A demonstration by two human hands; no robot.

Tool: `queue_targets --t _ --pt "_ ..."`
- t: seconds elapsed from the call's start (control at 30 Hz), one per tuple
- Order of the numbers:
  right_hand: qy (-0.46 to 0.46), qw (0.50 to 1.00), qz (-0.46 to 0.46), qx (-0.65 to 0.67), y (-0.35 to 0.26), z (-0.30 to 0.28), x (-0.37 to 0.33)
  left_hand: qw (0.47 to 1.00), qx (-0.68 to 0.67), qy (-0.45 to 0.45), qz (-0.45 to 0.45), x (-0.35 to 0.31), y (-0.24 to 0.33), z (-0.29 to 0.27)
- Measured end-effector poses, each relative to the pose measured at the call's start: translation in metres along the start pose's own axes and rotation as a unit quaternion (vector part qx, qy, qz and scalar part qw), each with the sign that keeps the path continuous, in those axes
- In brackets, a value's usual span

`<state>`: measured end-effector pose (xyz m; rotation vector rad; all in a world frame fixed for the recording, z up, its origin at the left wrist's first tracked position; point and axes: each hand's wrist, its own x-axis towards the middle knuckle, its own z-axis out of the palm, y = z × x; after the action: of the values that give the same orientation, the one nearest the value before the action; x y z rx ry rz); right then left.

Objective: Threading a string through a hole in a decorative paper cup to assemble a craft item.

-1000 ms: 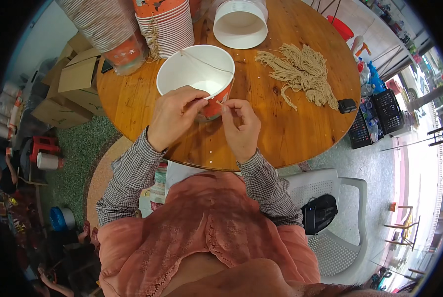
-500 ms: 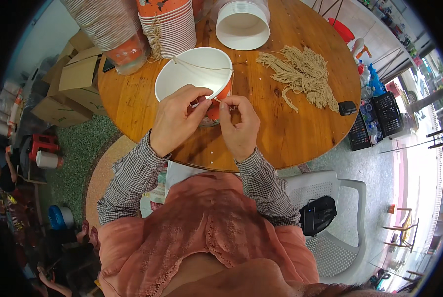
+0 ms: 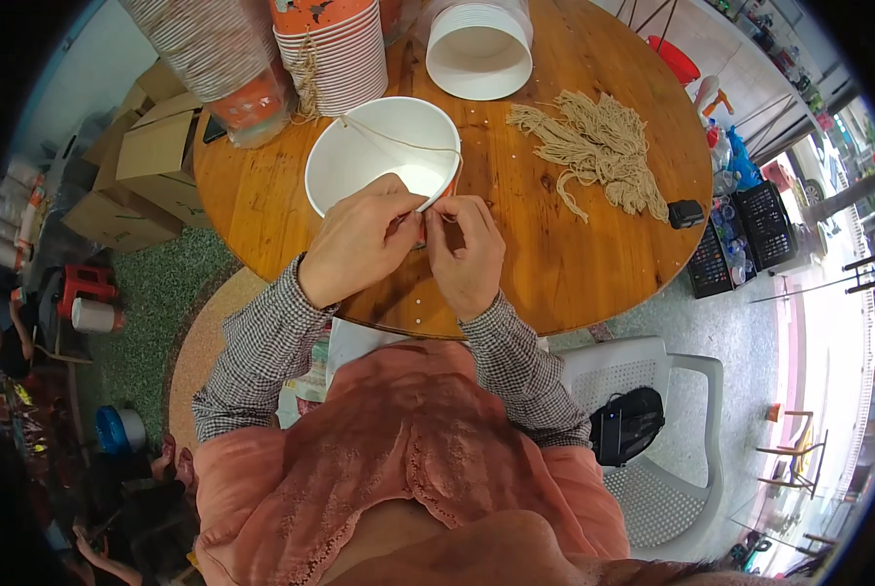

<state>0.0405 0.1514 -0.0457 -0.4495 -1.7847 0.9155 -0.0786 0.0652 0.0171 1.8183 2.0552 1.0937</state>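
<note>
Upper centre, left hand [image 3: 359, 239] pinching orange-and-white bucket [image 3: 344, 161] by its rim, right hand [image 3: 469, 256] tight alongside, hold unclear, cord [image 3: 398, 143] across the mouth

Curled left fingers [image 3: 395, 203] beside curled right fingers [image 3: 470, 210]

No words, numbers or signs can be read. Faint green marks on a cardboard box [image 3: 154, 156] are too small to make out, and the dark print on the stacked tubs' [image 3: 328, 16] orange side shows no legible letters.
</note>
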Motion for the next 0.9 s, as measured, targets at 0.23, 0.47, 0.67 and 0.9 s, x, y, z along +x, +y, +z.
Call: queue_targets --t 0.23,0.47,0.67,0.9 --pt "-0.090 0.985 0.109 -0.098 0.024 -0.024 -0.010 1.000 0.001 0.012 -0.016 -0.001 0.000 0.001" --pt "0.012 0.969 -0.198 -0.148 0.009 -0.032 0.049 0.994 -0.083 0.023 -0.063 0.002 -0.014 0.000" --pt "-0.206 0.974 -0.085 -0.041 0.001 -0.021 0.061 0.978 -0.167 0.100 -0.076 0.007 -0.019 0.003" --pt "-0.162 0.974 0.128 0.094 0.010 -0.004 0.046 0.959 -0.161 0.232 0.030 0.002 -0.028 0.015"
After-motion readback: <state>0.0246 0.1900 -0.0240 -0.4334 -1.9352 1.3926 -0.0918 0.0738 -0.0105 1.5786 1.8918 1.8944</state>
